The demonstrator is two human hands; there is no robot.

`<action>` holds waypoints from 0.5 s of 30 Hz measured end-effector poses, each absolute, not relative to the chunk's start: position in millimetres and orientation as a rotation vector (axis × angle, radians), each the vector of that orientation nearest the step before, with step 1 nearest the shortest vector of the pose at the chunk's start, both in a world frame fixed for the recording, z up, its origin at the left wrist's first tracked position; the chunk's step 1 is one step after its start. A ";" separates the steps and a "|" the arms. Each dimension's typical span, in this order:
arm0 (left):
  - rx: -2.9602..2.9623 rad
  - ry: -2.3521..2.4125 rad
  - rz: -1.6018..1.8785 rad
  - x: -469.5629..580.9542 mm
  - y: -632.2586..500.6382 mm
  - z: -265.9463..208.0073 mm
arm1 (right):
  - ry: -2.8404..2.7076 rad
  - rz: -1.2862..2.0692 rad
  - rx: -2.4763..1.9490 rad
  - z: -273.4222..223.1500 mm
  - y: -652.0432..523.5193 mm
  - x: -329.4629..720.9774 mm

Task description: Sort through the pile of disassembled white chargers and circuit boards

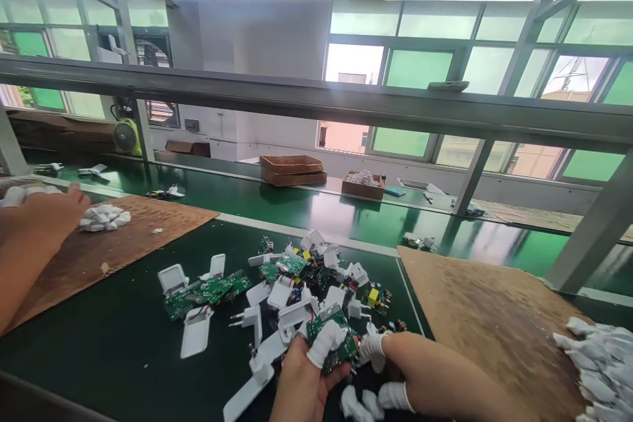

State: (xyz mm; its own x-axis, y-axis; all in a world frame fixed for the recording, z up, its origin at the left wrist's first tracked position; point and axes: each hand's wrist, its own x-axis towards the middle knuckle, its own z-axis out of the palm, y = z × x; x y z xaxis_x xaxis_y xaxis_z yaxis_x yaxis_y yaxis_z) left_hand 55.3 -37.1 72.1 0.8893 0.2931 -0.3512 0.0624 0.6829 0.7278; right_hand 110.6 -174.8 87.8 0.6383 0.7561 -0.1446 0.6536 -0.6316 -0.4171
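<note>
The left hand (pixel 304 372) grasps one green circuit board (pixel 347 343) above the tabletop (pixel 123 343), beside one jumbled pile of parts (pixel 280 293). The right hand (pixel 410 362) is at its edge, grip unclear. Two brown boards (pixel 475 310) flank the pile.

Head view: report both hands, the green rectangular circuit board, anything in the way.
Left hand gripping green rectangular circuit board. Right hand at its right edge. White plastic casings heaped just beyond.

Green circuit boards (pixel 347 347), white casings (pixel 196 335) — dark green tabletop (pixel 109 356), mottled brown panel (pixel 479 303), white finger covers (pixel 327 343)
</note>
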 end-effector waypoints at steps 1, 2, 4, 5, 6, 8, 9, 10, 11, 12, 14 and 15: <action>0.825 0.470 0.127 55.6 -38.1 71.3 | -1.104 0.357 -2.508 89.4 -175.3 111.6; 0.833 0.467 0.119 56.2 -39.2 70.0 | -1.084 0.239 -2.452 90.8 -175.0 112.0; 0.864 0.462 0.100 58.0 -41.4 65.6 | -1.097 0.005 -2.287 93.3 -172.4 111.1; 0.885 0.450 0.092 59.2 -42.3 62.6 | -1.133 -0.086 -2.228 94.2 -170.6 109.9; 0.911 0.433 0.086 60.5 -43.1 59.2 | -1.193 -0.154 -2.200 94.6 -168.5 108.4; 0.964 0.391 0.088 63.1 -44.3 52.6 | -1.345 -0.241 -2.215 94.0 -164.3 105.4; 0.988 0.364 0.111 64.3 -44.7 49.8 | -1.392 -0.276 -2.242 93.0 -162.4 104.2; 1.012 0.341 0.143 65.2 -44.9 47.7 | -1.421 -0.312 -2.267 91.7 -160.8 103.3; 1.042 0.328 0.175 65.8 -45.0 46.3 | -1.432 -0.345 -2.284 90.3 -159.4 102.8; 1.073 0.316 0.205 66.2 -44.9 45.6 | -1.437 -0.368 -2.293 89.0 -158.3 102.5; 1.155 0.305 0.246 66.1 -44.3 45.6 | -1.415 -0.377 -2.329 86.8 -156.8 102.4; 1.214 0.326 0.248 65.7 -43.8 46.1 | -1.391 -0.374 -2.360 86.1 -156.4 102.6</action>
State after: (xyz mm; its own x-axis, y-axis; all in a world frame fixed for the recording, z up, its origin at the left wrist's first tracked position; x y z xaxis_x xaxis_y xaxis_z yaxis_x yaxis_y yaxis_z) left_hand 65.7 -43.8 46.1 0.9269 0.3577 -0.1134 -0.0128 0.3320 0.9432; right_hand 102.6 -156.4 86.1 0.4765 0.7788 0.4079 0.8784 -0.4416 -0.1829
